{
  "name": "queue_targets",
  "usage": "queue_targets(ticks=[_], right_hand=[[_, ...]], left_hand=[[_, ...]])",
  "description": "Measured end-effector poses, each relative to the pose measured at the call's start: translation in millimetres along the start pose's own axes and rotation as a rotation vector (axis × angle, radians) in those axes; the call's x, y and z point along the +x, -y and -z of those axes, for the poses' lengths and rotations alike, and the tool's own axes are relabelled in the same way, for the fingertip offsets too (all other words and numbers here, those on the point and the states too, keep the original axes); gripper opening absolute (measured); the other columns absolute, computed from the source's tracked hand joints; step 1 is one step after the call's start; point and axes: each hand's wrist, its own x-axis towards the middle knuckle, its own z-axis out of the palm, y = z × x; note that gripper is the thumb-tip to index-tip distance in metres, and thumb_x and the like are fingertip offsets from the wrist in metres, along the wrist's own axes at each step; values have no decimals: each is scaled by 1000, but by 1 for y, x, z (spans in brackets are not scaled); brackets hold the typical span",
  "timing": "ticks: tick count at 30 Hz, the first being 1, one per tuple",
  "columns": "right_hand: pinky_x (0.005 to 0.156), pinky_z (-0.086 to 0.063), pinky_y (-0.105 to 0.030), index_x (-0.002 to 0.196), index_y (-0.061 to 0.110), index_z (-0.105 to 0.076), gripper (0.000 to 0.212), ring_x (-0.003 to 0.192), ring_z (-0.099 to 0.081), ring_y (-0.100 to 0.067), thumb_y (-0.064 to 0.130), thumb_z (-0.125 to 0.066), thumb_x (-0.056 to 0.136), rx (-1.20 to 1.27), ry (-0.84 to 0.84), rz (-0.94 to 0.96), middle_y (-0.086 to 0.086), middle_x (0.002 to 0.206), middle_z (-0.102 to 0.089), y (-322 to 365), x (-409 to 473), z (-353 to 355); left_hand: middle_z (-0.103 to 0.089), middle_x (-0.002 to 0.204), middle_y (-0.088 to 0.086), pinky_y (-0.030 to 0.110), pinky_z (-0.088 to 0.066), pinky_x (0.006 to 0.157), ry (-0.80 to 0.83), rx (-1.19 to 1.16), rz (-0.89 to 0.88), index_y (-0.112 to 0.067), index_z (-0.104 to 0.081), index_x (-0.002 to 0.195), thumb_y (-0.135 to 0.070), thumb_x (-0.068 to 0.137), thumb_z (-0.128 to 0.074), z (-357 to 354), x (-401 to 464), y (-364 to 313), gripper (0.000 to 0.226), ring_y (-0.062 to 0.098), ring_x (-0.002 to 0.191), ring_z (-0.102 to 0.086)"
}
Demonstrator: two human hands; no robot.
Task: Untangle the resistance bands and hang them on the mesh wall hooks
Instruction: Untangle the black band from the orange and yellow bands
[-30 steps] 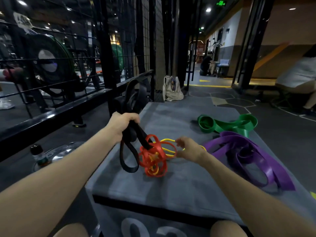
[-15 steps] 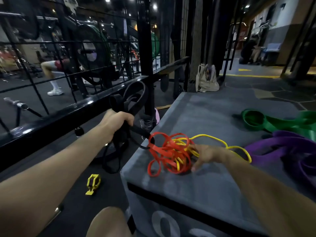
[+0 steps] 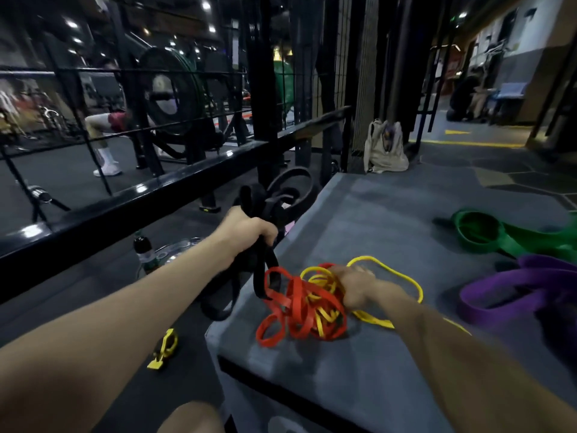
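My left hand (image 3: pixel 249 229) is shut on a bundle of black bands (image 3: pixel 281 198), held above the left edge of a grey padded box (image 3: pixel 359 220). One black strap hangs down into the red band (image 3: pixel 293 304), which lies knotted with a thin yellow band (image 3: pixel 399 276) on the box's near left part. My right hand (image 3: pixel 356 285) presses on this red and yellow tangle with fingers closed in it. A green band (image 3: pixel 487 232) and a purple band (image 3: pixel 530 285) lie on the box at the right. The black mesh wall (image 3: pixel 340 57) stands behind the box.
A black rail (image 3: pixel 140 198) and cage bars run along the left. On the floor lie a yellow clip (image 3: pixel 164 348), a dark bottle (image 3: pixel 143 251) and a metal plate. A beige bag (image 3: pixel 385 145) leans by the mesh. People are beyond the fence and at far right.
My view has swung left. My left hand has pulled the black bands up and away to the left. The red and yellow tangle has spread out under my right hand.
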Motion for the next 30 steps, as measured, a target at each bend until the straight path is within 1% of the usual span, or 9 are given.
queue_targets(ticks=[5, 9, 12, 15, 18, 20, 24, 27, 30], right_hand=[[66, -42, -28, 80, 20, -58, 15, 84, -59, -24, 24, -67, 68, 228, -171, -3, -4, 80, -60, -17, -38, 36], [55, -35, -32, 56, 14, -49, 20, 61, -45, -19, 24, -64, 62, 456, -482, -172, -2, 55, -48, -52, -89, 94], [56, -41, -32, 62, 9, -61, 11, 63, -48, -20, 20, -61, 61, 586, -697, -364, -11, 60, -55, -88, -137, 127], [63, -43, -35, 69, 4, -66, 25, 67, -49, -26, 19, -53, 54, 694, -889, -549, -16, 63, -55, -117, -177, 141], [61, -39, -33, 76, -7, -65, 19, 66, -44, -24, 6, -55, 65, 693, -953, -661, -12, 64, -50, -130, -205, 142], [57, -37, -31, 68, -8, -60, 13, 65, -44, -25, 2, -53, 68, 690, -956, -743, -11, 61, -48, -139, -220, 138], [53, -38, -28, 54, 6, -54, 13, 70, -57, -33, 7, -53, 67, 744, -955, -929, -11, 62, -56, -154, -244, 123], [63, -37, -31, 52, 8, -51, 16, 66, -49, -29, 5, -53, 68, 785, -945, -957, -11, 63, -54, -153, -249, 109], [53, -31, -30, 46, 11, -41, 27, 60, -40, -25, 1, -53, 68, 785, -899, -886, -6, 53, -44, -145, -240, 101]], left_hand=[[-45, 43, 5, 21, -36, 41, 14, 35, -11, -12, -50, 35, 6, 52, -60, -10, 13, -10, 27, 19, 38, -43], [-48, 47, 4, 24, -38, 47, 28, 73, -26, -11, -51, 44, 7, 57, -62, -19, 23, -15, 25, 20, 48, -47], [-46, 53, 5, 24, -36, 46, 64, 135, -19, -6, -52, 54, 5, 56, -63, -31, 28, -17, 16, 20, 52, -45], [-45, 54, 8, 25, -34, 46, 95, 240, -7, -6, -50, 54, 0, 53, -65, -51, 36, -20, 16, 21, 52, -43], [-39, 50, 5, 25, -29, 46, 187, 423, -16, -12, -37, 43, -8, 48, -64, -76, 47, -29, 28, 20, 47, -38], [-49, 54, 4, 25, -34, 47, 212, 624, -46, -12, -44, 46, -16, 49, -63, -92, 53, -32, 20, 22, 50, -48], [-65, 93, 8, 29, -47, 68, 107, 955, -126, -13, -58, 74, -23, 66, -59, -121, 59, -27, 13, 29, 99, -61], [-63, 93, 3, 33, -49, 76, 29, 1125, -290, -18, -61, 97, -30, 72, -57, -145, 71, -32, 28, 28, 95, -61], [-61, 102, 5, 36, -50, 77, 88, 1136, -396, -21, -50, 117, -28, 74, -58, -162, 91, -51, 44, 28, 96, -60]])
